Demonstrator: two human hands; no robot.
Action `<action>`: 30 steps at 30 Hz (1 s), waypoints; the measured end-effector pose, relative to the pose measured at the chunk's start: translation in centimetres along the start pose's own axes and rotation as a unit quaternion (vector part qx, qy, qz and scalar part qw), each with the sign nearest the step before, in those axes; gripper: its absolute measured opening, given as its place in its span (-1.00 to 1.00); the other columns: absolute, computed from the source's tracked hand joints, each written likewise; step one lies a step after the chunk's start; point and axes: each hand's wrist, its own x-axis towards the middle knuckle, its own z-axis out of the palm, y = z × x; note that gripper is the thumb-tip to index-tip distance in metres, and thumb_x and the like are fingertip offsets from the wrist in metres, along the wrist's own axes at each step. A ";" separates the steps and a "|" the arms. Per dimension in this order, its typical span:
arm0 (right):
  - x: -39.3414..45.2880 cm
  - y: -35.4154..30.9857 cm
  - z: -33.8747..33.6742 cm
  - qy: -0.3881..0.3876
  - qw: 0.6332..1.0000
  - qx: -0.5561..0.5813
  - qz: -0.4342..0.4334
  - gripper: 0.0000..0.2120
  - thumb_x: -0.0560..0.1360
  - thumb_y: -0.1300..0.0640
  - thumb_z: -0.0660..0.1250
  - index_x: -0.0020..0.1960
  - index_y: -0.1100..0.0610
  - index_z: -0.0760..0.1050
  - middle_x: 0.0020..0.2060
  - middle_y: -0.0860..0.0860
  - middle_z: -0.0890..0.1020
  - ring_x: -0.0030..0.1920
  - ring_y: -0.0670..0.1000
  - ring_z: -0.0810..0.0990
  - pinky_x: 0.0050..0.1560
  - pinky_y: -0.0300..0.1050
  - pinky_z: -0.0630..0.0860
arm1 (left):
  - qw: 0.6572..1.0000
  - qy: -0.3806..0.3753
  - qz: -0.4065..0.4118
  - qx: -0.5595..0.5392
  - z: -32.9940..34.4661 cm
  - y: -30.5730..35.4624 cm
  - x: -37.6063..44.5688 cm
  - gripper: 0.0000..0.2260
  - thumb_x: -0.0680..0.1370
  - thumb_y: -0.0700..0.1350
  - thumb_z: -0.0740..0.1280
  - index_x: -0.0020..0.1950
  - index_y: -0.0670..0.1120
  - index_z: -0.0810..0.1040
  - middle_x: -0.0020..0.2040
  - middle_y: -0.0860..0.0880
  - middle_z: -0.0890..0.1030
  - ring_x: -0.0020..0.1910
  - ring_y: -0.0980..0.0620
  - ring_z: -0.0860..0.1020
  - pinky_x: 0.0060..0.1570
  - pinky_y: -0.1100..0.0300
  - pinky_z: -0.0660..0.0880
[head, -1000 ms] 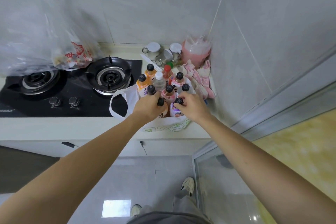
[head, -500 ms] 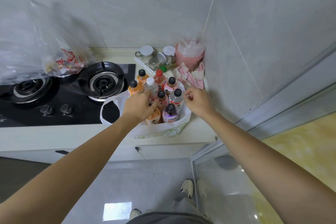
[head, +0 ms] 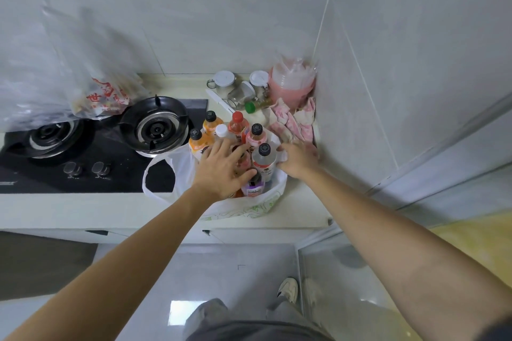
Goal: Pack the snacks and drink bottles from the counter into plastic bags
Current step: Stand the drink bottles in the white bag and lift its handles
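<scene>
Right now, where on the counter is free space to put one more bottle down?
Bare counter runs along the front edge below the stove, and right of the white bag. The back corner, around the jars, pink container and cloth, is crowded.

Gas stove [head: 110, 144] — jars [head: 224, 81], pink cloth [head: 293, 122].

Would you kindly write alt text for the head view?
A person's left hand rests open on capped drink bottles standing in a white plastic bag on a cream counter, while the right hand grips the bag's edge. A black gas hob lies alongside.
</scene>
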 end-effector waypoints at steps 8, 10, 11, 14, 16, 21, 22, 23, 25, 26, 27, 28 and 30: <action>1.1 2.3 1.0 0.065 0.994 0.058 0.062 -0.77 0.52 0.33 0.36 0.13 0.17 0.68 0.08 0.14 0.69 0.14 0.20 0.65 0.05 0.00 0.62 | 0.996 -0.053 0.070 0.018 0.9 1.1 2.5 -0.34 0.58 0.35 0.14 0.63 0.12 0.17 0.54 0.00 0.32 0.46 -0.13 0.32 0.40 -0.12 0.32; 1.3 2.8 0.6 0.083 0.992 0.058 0.074 -0.83 0.48 0.37 0.31 -0.05 0.23 0.66 -0.09 0.15 0.68 -0.03 0.21 0.65 -0.16 -0.05 0.55 | 0.993 -0.076 0.086 0.016 1.2 0.9 3.3 -0.33 0.58 0.36 0.09 0.64 0.13 0.14 0.56 0.00 0.30 0.51 -0.13 0.28 0.43 -0.14 0.31; 1.3 2.8 0.4 0.085 0.992 0.052 0.077 -0.85 0.46 0.39 0.28 -0.17 0.25 0.60 -0.19 0.14 0.63 -0.11 0.21 0.63 -0.25 -0.07 0.45 | 0.992 -0.083 0.094 0.013 1.3 0.9 3.5 -0.33 0.58 0.37 0.07 0.64 0.13 0.15 0.56 0.00 0.31 0.51 -0.13 0.29 0.42 -0.14 0.32; 1.4 2.7 0.3 0.096 0.991 0.051 0.078 -0.84 0.44 0.41 0.23 -0.19 0.22 0.53 -0.20 0.10 0.52 -0.11 0.20 0.59 -0.26 -0.08 0.35 | 0.990 -0.088 0.113 -0.002 1.7 0.7 3.6 -0.32 0.58 0.37 0.05 0.65 0.09 0.14 0.51 -0.03 0.35 0.48 -0.13 0.31 0.36 -0.14 0.37; 1.6 2.3 0.7 0.088 0.990 0.080 0.070 -0.60 0.41 0.25 0.21 0.21 0.11 0.59 0.06 0.11 0.53 0.08 0.18 0.56 -0.11 -0.04 0.51 | 0.989 -0.083 0.120 -0.009 2.0 0.5 3.5 -0.32 0.59 0.34 0.08 0.65 0.06 0.14 0.49 -0.04 0.37 0.47 -0.12 0.31 0.34 -0.14 0.39; 1.7 2.2 1.7 -0.022 0.995 -0.051 0.085 -0.49 0.40 -0.14 0.46 0.29 0.02 0.57 0.35 0.10 0.39 0.42 0.18 0.35 0.36 0.10 0.42 | 0.989 -0.078 0.128 -0.013 2.1 0.3 3.6 -0.32 0.61 0.32 0.10 0.66 0.07 0.09 0.51 -0.06 0.36 0.48 -0.13 0.29 0.40 -0.15 0.35; 1.8 2.4 1.9 -0.008 0.995 -0.058 0.076 -0.55 0.41 -0.12 0.50 0.24 0.05 0.61 0.31 0.10 0.41 0.38 0.18 0.38 0.32 0.06 0.42 | 0.989 -0.077 0.129 -0.014 2.1 0.3 3.6 -0.32 0.61 0.32 0.10 0.67 0.08 0.07 0.52 -0.06 0.35 0.49 -0.13 0.28 0.42 -0.15 0.34; 1.8 2.5 1.9 0.018 0.997 -0.045 0.065 -0.67 0.43 -0.05 0.51 0.12 0.09 0.65 0.25 0.10 0.44 0.31 0.17 0.43 0.25 0.01 0.44 | 0.989 -0.077 0.128 -0.013 2.0 0.4 3.5 -0.33 0.62 0.32 0.10 0.67 0.08 0.06 0.53 -0.06 0.34 0.50 -0.13 0.27 0.43 -0.15 0.32; 1.6 2.7 1.5 0.098 0.993 0.042 0.048 -0.88 0.43 0.13 0.46 -0.17 0.18 0.59 0.11 0.11 0.49 0.12 0.14 0.51 0.05 -0.06 0.47 | 0.989 -0.080 0.125 -0.012 1.9 0.4 3.5 -0.33 0.63 0.32 0.10 0.67 0.08 0.05 0.53 -0.05 0.34 0.51 -0.12 0.25 0.45 -0.15 0.31; 1.6 2.6 1.2 0.138 0.982 0.118 0.055 -0.89 0.42 0.20 0.43 -0.23 0.24 0.57 0.05 0.09 0.50 0.03 0.10 0.53 -0.04 -0.11 0.46 | 0.989 -0.080 0.123 -0.013 1.9 0.5 3.4 -0.34 0.63 0.31 0.10 0.67 0.08 0.05 0.53 -0.04 0.34 0.51 -0.11 0.25 0.44 -0.15 0.32; 1.2 2.2 0.6 0.167 0.963 0.204 0.063 -0.88 0.42 0.26 0.40 -0.28 0.26 0.54 0.00 0.05 0.49 -0.07 0.02 0.52 -0.12 -0.18 0.41 | 0.989 -0.078 0.124 -0.015 1.9 0.5 3.4 -0.34 0.63 0.31 0.10 0.66 0.09 0.05 0.52 -0.03 0.34 0.50 -0.10 0.26 0.43 -0.14 0.33; 0.9 1.8 0.0 0.185 0.941 0.276 0.070 -0.83 0.43 0.30 0.37 -0.33 0.25 0.49 -0.09 0.01 0.48 -0.19 -0.05 0.47 -0.20 -0.22 0.35 | 0.989 -0.076 0.125 -0.016 1.9 0.5 3.4 -0.34 0.63 0.32 0.09 0.66 0.09 0.04 0.51 -0.03 0.34 0.49 -0.09 0.26 0.43 -0.14 0.33; 0.4 1.3 -0.8 0.190 0.899 0.388 0.073 -0.74 0.44 0.27 0.33 -0.37 0.21 0.33 -0.30 0.02 0.39 -0.35 -0.08 0.34 -0.28 -0.15 0.26 | 0.989 -0.080 0.126 -0.021 1.9 0.5 3.5 -0.34 0.64 0.32 0.08 0.67 0.10 0.01 0.54 -0.01 0.32 0.51 -0.09 0.24 0.45 -0.13 0.31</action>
